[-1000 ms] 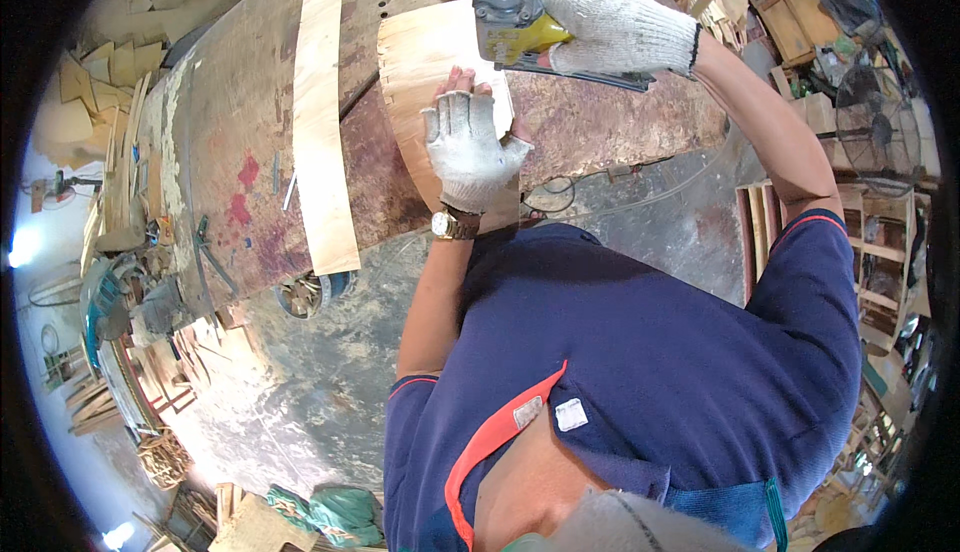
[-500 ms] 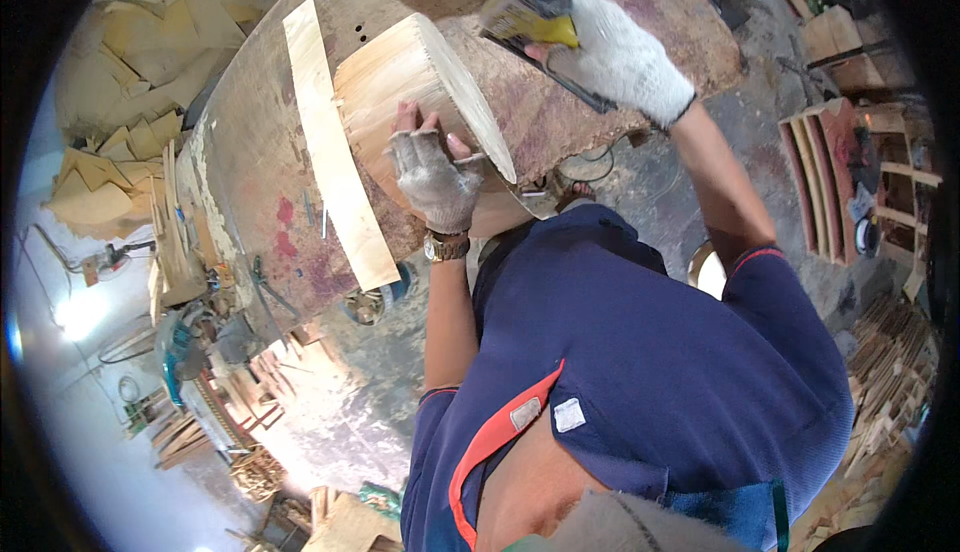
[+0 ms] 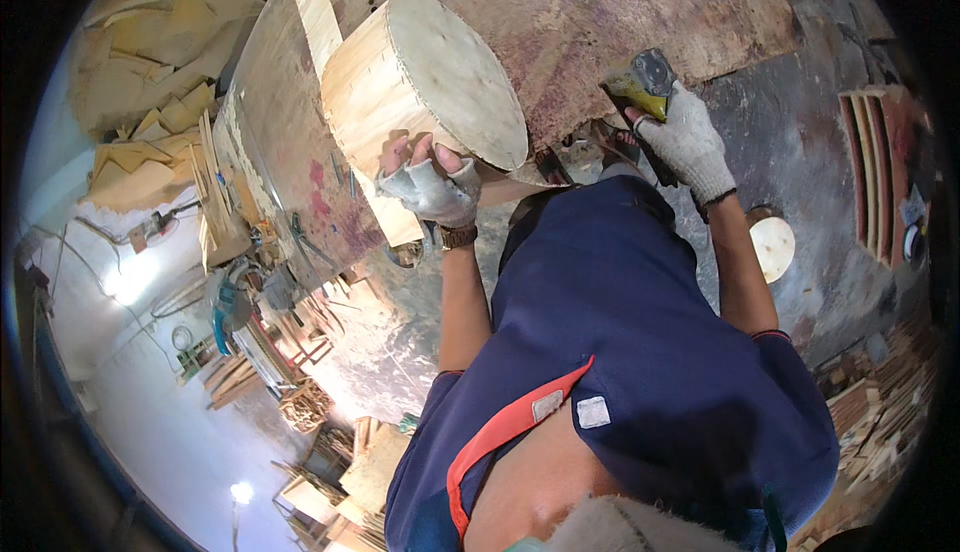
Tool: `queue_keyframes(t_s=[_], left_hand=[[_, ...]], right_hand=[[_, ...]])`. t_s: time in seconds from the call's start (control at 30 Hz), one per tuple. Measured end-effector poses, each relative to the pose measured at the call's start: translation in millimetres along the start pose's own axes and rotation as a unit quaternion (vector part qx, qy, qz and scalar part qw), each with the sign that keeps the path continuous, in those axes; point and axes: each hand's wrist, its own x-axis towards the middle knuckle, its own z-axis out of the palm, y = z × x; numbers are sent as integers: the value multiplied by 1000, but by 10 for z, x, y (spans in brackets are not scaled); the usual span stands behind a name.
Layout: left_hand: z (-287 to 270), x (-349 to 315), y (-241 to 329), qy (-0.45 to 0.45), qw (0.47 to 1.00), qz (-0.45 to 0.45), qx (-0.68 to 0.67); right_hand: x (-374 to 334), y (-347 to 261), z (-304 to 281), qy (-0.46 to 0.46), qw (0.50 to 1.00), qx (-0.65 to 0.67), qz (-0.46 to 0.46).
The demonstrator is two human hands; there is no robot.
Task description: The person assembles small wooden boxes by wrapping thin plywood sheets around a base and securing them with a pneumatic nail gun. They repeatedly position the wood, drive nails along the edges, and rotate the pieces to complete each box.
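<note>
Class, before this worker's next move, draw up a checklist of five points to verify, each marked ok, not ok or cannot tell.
1. Left hand touching the round wooden piece: ok; its bent fingers lie against the curved side.
2. Right hand holding the yellow-and-black tool: ok; it is wrapped round the tool.
3. Tool apart from the wooden piece: ok; a gap shows between them.
4. Left fingertips covered: not ok; they show bare beyond the glove.
5. Index finger off any trigger: cannot tell; hand and tool hide it.
</note>
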Motion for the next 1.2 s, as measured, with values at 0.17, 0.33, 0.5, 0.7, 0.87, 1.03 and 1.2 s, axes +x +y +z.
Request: queue_keyframes(t_s=[0.17, 0.33, 0.5, 0.7, 0.87, 1.03, 1.2], left_hand=[[3, 135, -40, -21, 998, 59, 32], [211, 231, 16, -3, 1000, 8, 25], [319, 300, 14, 12, 1000, -7, 21], [332, 317, 16, 30, 1000, -2, 6], [358, 347, 13, 63, 998, 4, -20], [375, 357, 24, 63, 998, 1, -14], [381, 364, 31, 71, 997, -2, -15]], right_hand=[[104, -387, -90, -28, 995, 12, -93], [399, -1162, -240, -27, 937, -60, -343], [617, -2194, -201, -91, 813, -47, -573], [745, -3164, 211, -224, 776, -195, -557], [691, -3388, 535, -268, 743, -179, -586], [526, -3511, 446, -265, 774, -289, -496], [678, -3443, 490, -293, 745, -225, -555]])
